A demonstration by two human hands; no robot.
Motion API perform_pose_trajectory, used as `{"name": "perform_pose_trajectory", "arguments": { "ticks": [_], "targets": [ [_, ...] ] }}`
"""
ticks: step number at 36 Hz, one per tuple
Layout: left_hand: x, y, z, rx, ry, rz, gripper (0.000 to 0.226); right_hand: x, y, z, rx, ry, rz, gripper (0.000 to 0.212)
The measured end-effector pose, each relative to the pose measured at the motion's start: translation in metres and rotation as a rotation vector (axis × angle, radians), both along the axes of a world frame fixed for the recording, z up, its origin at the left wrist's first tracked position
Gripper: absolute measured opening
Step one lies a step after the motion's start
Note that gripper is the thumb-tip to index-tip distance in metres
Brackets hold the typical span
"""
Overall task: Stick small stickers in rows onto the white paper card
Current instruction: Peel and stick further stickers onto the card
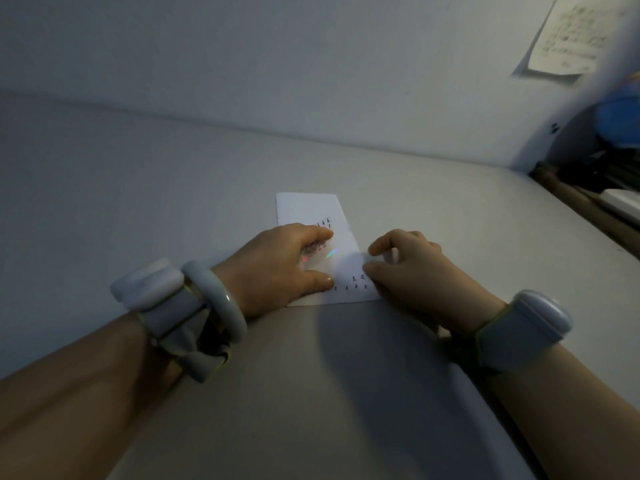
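A white paper card (308,207) lies on the grey table (173,188) in front of me. Small dark stickers (353,287) sit in rows near its front edge, and a few more (324,222) show further back. My left hand (277,265) lies over the card's left half, its index finger and thumb holding a shiny sticker sheet (320,252) that glints with rainbow colour. My right hand (412,268) rests at the card's right edge with curled fingers, thumb and index finger close together near the front stickers. Whether a sticker is between those fingertips is too small to tell.
A wall (311,64) rises at the back of the table. A paper note (568,39) hangs on it at the upper right. Dark clutter and a blue object (620,116) sit beyond the table's right edge. Both wrists wear pale bands.
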State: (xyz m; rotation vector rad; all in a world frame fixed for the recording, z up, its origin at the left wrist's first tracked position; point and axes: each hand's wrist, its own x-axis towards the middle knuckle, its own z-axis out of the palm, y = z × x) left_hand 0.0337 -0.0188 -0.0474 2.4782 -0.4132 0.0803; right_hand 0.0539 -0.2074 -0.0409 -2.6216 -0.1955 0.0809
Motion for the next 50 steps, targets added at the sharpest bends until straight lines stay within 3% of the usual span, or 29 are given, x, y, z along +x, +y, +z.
{"name": "perform_pose_trajectory", "arguments": {
  "ticks": [11, 30, 40, 45, 50],
  "targets": [
    [0.003, 0.002, -0.001, 0.003, -0.005, -0.009, 0.069, 0.0, 0.0, 0.005, -0.153, 0.017, -0.022, 0.068],
    [0.002, 0.002, -0.001, -0.018, -0.002, -0.005, 0.067, -0.004, -0.004, 0.006, -0.145, 0.025, -0.049, 0.077],
    [-0.001, 0.0, -0.001, -0.154, -0.033, 0.038, 0.055, -0.009, -0.002, 0.006, -0.077, -0.04, -0.038, 0.063],
    [-0.001, -0.002, 0.002, -0.31, -0.05, 0.046, 0.034, -0.016, 0.007, 0.015, 0.061, -0.319, 0.044, 0.042],
    [-0.003, -0.005, 0.005, -0.422, -0.004, -0.002, 0.033, -0.023, 0.016, 0.012, 0.05, -0.538, 0.208, 0.025]
  ]
}}
